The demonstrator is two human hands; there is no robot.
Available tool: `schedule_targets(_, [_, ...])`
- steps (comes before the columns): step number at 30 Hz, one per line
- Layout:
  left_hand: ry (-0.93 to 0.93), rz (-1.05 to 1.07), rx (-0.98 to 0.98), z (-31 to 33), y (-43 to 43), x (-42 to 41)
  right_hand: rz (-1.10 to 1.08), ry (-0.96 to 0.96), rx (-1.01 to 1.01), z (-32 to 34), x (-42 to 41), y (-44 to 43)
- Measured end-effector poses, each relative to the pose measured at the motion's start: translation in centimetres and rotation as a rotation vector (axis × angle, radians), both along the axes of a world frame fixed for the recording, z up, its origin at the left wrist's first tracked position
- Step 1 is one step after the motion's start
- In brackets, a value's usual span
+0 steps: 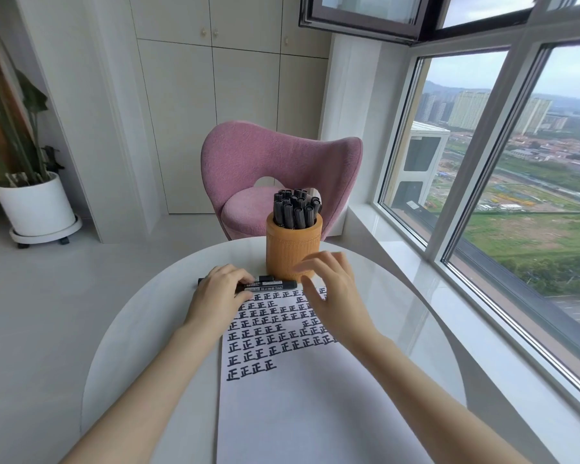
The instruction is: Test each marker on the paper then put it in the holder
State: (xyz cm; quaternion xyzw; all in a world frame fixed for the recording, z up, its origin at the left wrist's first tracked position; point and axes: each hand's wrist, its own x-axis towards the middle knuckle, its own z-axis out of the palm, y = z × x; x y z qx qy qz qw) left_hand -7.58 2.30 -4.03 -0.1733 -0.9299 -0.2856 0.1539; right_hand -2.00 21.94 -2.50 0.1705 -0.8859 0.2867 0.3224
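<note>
A white sheet of paper (302, 406) lies on the round table, its upper half covered with rows of black marker characters. Two black markers (271, 285) lie side by side across the paper's top edge. My left hand (220, 294) rests on their left ends, fingers curled over them. My right hand (332, 289) hovers above the paper's upper right with fingers spread, holding nothing, just in front of the orange holder (293, 251). The holder stands upright at the table's far side and is packed with several black markers (297, 209).
The round white table (154, 329) has its edge close on every side. A pink chair (278, 169) stands behind the holder. A potted plant (36, 209) sits on the floor at far left. Large windows (516, 195) run along the right.
</note>
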Motion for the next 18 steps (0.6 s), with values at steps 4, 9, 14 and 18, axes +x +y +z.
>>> schedule_targets(4, [0.023, -0.008, -0.051, -0.2, 0.1, 0.0, 0.022, -0.038, -0.06, -1.1, 1.2, 0.0])
schedule_targets(9, [0.052, 0.001, -0.047, -0.5, 0.2, -0.2, 0.03, -0.114, -0.101, -1.8, 2.2, -0.5])
schedule_targets(14, [0.064, 0.026, -0.089, -0.6, 0.3, -0.6, 0.007, -0.122, -0.092, -2.1, 2.3, -0.9])
schedule_targets(18, [0.147, 0.053, -0.075, -0.6, 0.3, -0.4, 0.003, -0.186, -0.097, -2.2, 2.3, -1.0])
